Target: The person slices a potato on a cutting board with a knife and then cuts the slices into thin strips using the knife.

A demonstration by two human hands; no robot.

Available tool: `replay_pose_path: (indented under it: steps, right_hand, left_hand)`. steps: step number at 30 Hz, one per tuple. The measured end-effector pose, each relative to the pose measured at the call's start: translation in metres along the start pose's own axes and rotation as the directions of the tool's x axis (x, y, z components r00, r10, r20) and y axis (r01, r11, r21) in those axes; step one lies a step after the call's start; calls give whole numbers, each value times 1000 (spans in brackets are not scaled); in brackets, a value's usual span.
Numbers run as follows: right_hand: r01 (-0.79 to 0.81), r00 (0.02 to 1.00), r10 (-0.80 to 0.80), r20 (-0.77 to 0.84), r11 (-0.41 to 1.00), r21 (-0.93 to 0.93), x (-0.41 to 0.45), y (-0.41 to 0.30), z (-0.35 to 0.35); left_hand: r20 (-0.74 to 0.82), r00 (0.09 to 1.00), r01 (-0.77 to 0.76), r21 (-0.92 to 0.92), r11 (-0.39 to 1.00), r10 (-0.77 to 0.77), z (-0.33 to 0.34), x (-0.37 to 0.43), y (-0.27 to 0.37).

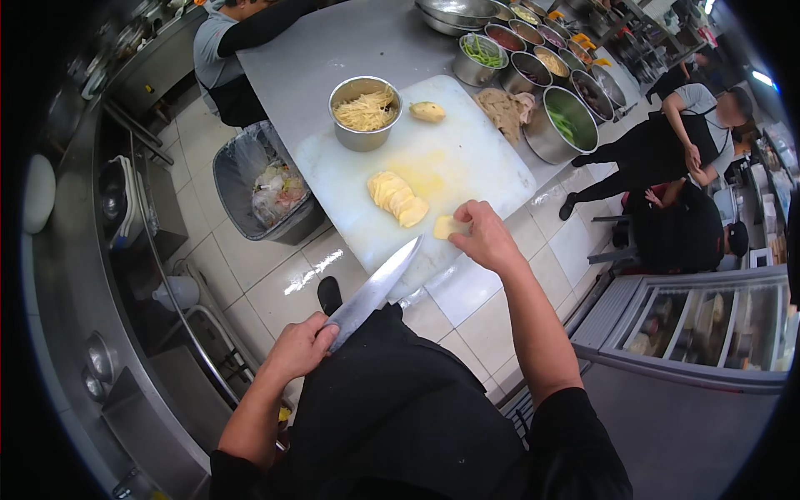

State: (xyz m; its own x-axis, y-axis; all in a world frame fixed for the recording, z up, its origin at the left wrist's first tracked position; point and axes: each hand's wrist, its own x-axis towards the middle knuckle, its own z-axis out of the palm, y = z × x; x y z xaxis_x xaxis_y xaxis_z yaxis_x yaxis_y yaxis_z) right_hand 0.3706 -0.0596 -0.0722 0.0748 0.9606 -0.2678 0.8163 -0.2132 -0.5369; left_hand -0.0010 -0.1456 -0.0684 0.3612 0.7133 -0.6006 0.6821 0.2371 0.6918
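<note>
A large chef's knife is in my left hand, its blade slanting up over the near edge of the white cutting board and its tip close to the slices. My right hand has its thumb and fingertips at the right edge of a single pale yellow root slice. To the left of that lies an overlapping row of root slices. Farther back on the board is an uncut piece of peeled root. Beside it, a steel pot holds pale yellow shreds.
A crumpled brown cloth lies against the board's right edge. Several steel pots of cut vegetables, including a large one, crowd the table's right side. A lined trash bin stands left. Co-workers are at the far left and right.
</note>
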Motion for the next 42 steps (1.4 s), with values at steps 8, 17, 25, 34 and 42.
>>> replay_pose_path:
  steps: [8,17,25,34,42]
  right_hand:
    - [-11,1000,11,8,996,-86,-7,-5,5]
    - [102,988,-96,-120,994,42,-36,8,35]
    - [200,951,-170,-259,975,92,-42,7,50]
    - [195,944,-148,-296,971,137,-40,8,51]
    - [111,963,-72,-259,984,141,-40,3,46]
  left_hand:
    - [-34,999,-21,6,1000,21,2,-3,1]
    - [33,999,16,18,1000,-17,8,14,29]
    - [45,998,30,63,998,-33,20,30,33]
    - [73,996,42,102,994,-49,16,31,41]
    - [99,994,37,66,997,-44,16,32,28]
